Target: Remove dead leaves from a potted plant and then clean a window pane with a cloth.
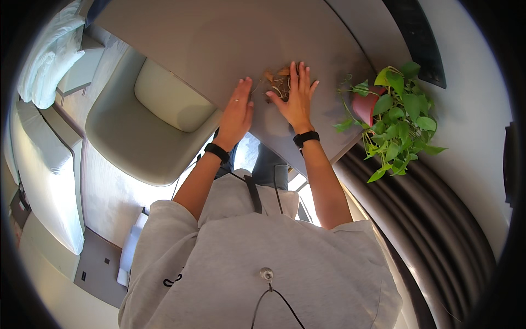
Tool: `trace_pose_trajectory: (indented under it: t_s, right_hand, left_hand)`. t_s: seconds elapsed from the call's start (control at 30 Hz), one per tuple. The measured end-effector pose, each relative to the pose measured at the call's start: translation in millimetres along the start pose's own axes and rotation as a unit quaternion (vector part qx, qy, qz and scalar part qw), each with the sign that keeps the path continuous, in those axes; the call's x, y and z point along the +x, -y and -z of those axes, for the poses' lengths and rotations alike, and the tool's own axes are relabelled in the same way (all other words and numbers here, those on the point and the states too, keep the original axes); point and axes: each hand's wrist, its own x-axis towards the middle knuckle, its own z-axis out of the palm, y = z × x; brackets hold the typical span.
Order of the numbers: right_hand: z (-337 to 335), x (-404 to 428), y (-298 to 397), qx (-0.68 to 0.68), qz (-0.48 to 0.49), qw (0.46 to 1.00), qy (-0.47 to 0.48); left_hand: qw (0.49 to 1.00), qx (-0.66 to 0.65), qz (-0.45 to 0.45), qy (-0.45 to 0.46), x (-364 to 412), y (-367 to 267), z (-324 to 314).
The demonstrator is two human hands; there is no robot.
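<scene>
Dried brown leaves and stem bits [273,87] lie in a small pile on the brown tabletop [197,37]. Over the pile's right side is my right hand [296,96], fingers spread, its thumb reaching across the lower part of the debris. My left hand [238,110] stands on edge at the table's near edge, left of the pile, with its fingers together and a ring on one finger. No object shows in either hand; what lies beneath the right palm is hidden. Each wrist bears a black band.
A trailing green plant [400,111] in a red pot [365,106] is at the table's right end. A beige armchair [135,123] stands against the table's left side. Dark pleated curtains [419,197] hang at the right, and a black screen-like panel [419,37] is behind the table.
</scene>
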Motion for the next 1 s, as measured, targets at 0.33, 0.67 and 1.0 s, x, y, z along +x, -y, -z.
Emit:
trace_pose_trajectory:
  t_s: [0.33, 0.67, 1.0]
  right_hand:
    - [-11.1, -2.0, 1.1, 0.073, 0.092, 0.993, 0.029]
    - [-25.5, 8.7, 5.4, 0.18, -0.024, 0.98, -0.087]
    - [-11.6, 2.3, 27.7, 0.458, -0.036, 0.888, 0.008]
  left_hand:
    - [0.962, -0.261, 0.038, -0.066, 11.2, -4.8, -40.1]
    - [0.988, 0.011, 0.017, -0.153, 46.4, -6.8, -60.1]
    - [0.938, -0.335, 0.008, -0.086, 54.6, -30.2, -73.3]
